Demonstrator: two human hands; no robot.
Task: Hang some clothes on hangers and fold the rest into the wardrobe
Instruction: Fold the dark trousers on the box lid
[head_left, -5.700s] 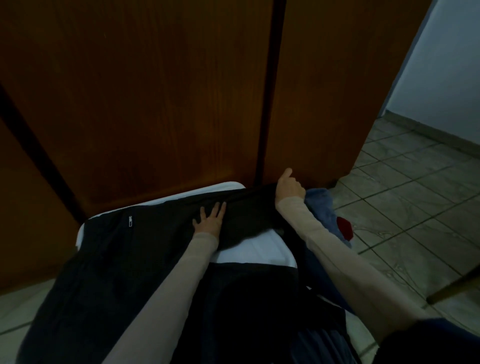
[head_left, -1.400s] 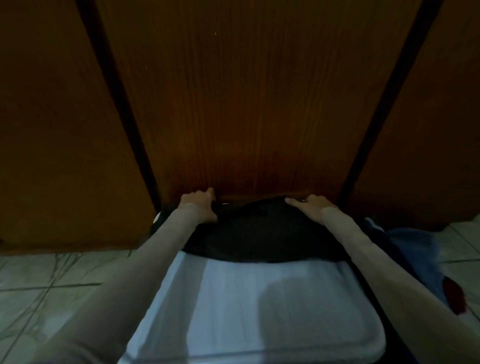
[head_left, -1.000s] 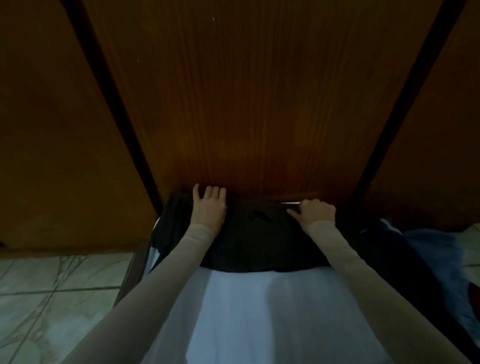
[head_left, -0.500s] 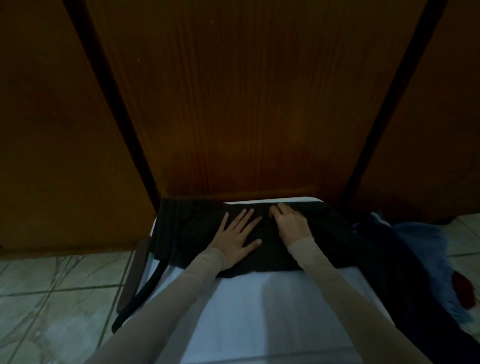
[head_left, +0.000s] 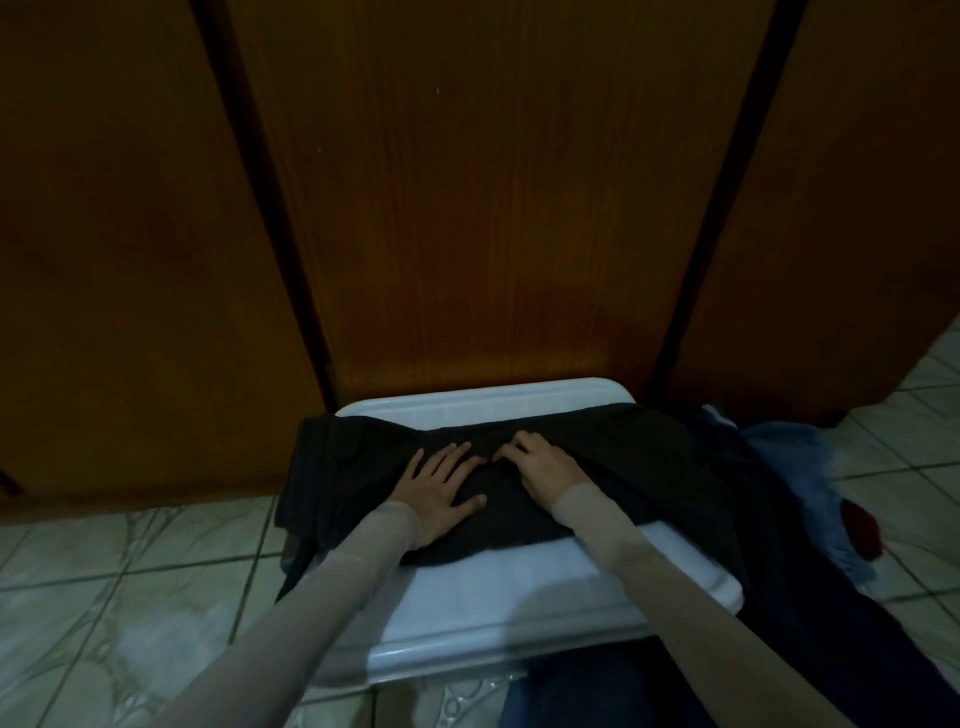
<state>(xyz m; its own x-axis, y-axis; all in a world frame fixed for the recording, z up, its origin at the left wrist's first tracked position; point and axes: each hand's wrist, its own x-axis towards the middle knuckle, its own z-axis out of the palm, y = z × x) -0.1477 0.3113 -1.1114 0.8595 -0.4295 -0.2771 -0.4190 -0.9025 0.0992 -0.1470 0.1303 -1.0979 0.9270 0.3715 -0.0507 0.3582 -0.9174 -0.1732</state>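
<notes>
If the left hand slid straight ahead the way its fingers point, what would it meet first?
More of the dark garment under the left hand, then the white lid's far rim, then probably the wardrobe door; depth is unclear.

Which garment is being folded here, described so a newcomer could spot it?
Find the white plastic lid on the tiled floor before the wooden wardrobe doors. Across its far half lies the black garment, with the left hand flat on it. Unlike the blue clothes heaped to its right, it is black.
</notes>
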